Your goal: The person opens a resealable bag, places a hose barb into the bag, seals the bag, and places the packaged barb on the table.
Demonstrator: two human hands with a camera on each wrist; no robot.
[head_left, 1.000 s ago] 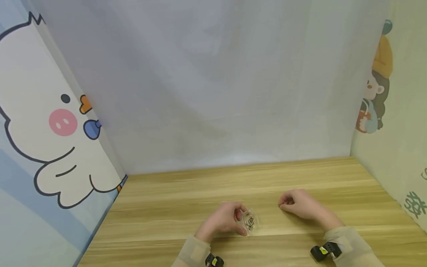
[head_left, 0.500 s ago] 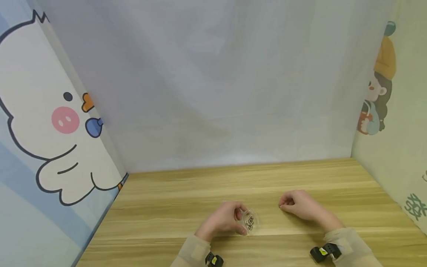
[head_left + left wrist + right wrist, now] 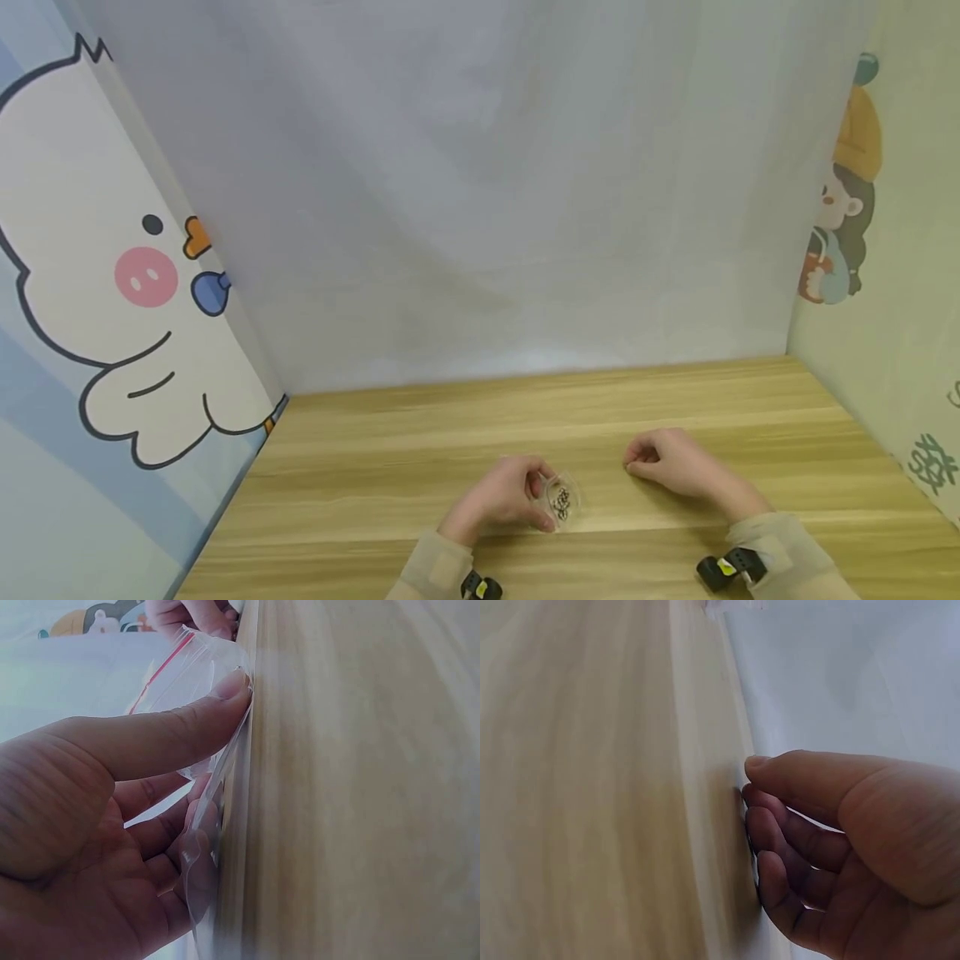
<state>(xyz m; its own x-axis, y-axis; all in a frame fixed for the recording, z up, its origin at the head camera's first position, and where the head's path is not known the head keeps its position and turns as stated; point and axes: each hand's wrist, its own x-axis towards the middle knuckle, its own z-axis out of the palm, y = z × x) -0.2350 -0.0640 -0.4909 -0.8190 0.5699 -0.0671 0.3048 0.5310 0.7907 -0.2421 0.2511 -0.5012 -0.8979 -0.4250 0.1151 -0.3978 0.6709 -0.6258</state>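
My left hand (image 3: 506,493) holds a small clear plastic zip bag (image 3: 161,686) with a red strip along its edge. In the left wrist view the thumb lies over the bag and the other fingers are behind it, close to the tabletop. Several small shiny metal pieces (image 3: 562,500), possibly rings or beads, lie inside the bag. To the right, apart from the bag, my right hand (image 3: 675,460) rests low at the table with curled fingers. Its thumb tip and index fingertip (image 3: 755,795) are close together; whether a tiny thing is between them is hidden.
Both hands work over a wood-grain table (image 3: 375,467). A pale grey curtain (image 3: 487,208) hangs behind it. Printed cartoon panels stand at the left (image 3: 75,250) and right. Each wrist wears a black camera (image 3: 731,568) on a strap.
Both hands stay nearly in place, and the bag is held as before. A tiny dark spot at the right fingertips earlier is hard to make out now. The head view shifts slightly.
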